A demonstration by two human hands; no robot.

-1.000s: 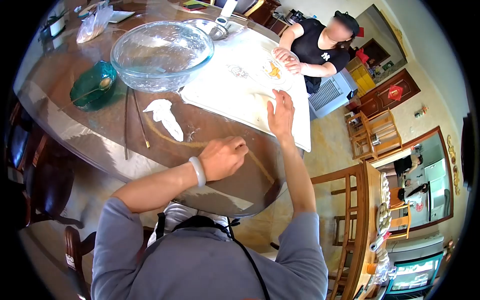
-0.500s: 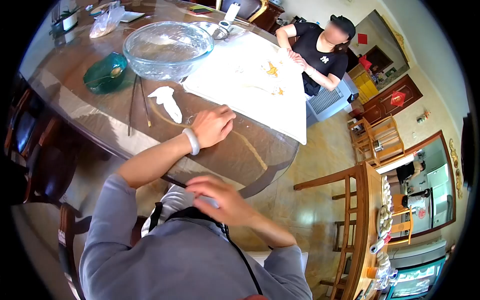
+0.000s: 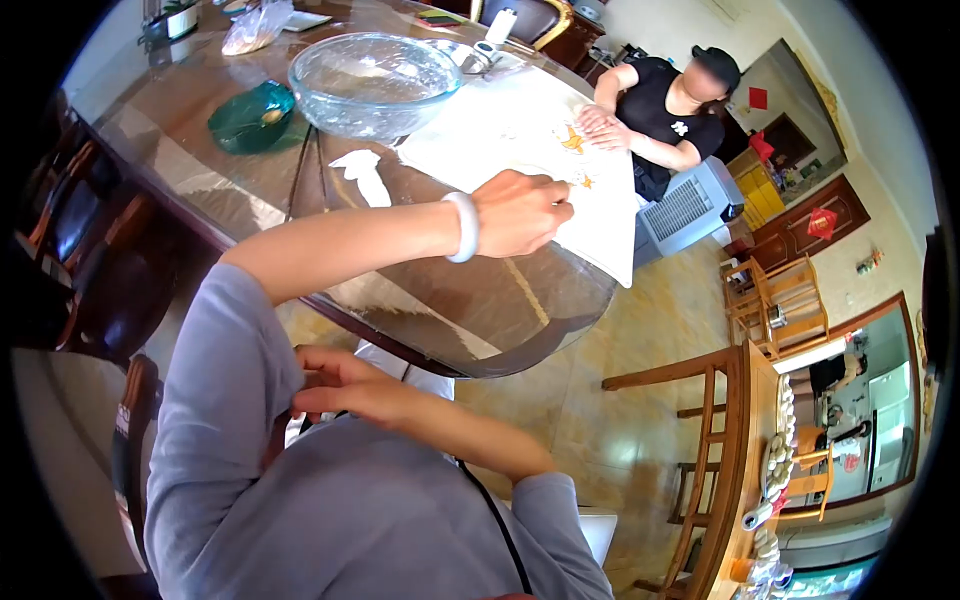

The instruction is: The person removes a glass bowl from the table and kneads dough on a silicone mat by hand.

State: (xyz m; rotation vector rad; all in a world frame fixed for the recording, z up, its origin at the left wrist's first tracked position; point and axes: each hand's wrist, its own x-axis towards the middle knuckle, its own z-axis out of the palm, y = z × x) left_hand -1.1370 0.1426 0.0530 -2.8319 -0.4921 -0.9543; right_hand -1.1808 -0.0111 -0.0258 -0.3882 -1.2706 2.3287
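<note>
My left hand (image 3: 520, 213), with a pale bangle (image 3: 463, 228) on its wrist, is held over the near edge of the white mat (image 3: 610, 235). Its fingers are curled into a loose fist, and nothing shows in them. My right hand (image 3: 345, 388) reaches across my body and grips the loose grey left sleeve (image 3: 285, 365) near the elbow; part of its fingers is hidden in the cloth. Orange shapes (image 3: 587, 182) lie on the mat. A crumpled white cloth or tissue (image 3: 366, 176) rests on the glass-topped table (image 3: 400, 320) left of my left hand.
A large glass bowl (image 3: 375, 90) stands behind the cloth, beside a green bowl (image 3: 250, 118) holding a spoon. Across the mat a person in black (image 3: 665, 110) has both hands on it. A wooden table (image 3: 745, 430) bearing pale round pieces stands at right.
My left hand has moved right and away from me, from the table to above the mat edge. My right hand has moved left onto the left sleeve.
</note>
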